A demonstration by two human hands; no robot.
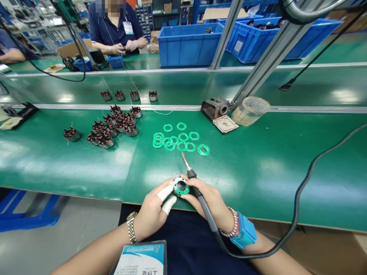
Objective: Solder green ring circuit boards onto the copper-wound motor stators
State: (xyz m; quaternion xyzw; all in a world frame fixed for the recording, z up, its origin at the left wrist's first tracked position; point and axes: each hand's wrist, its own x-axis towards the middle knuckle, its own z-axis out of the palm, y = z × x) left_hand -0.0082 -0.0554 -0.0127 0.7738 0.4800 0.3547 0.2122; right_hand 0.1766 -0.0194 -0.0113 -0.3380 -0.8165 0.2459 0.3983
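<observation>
The glossy green tabletop is streaked with reflected light and bordered at the back by a metal rail. On its left part, copper-wound motor stators are crowded into a cluster, with a lone stator set apart on the left. Near the middle, green ring-shaped circuit boards are spread flat — some overlapped, a few laid singly. Farther right, a soldering-iron stand with a small tray is placed just beside a translucent tub. Beyond the rail, four more stators are lined up on a green strip.
</observation>
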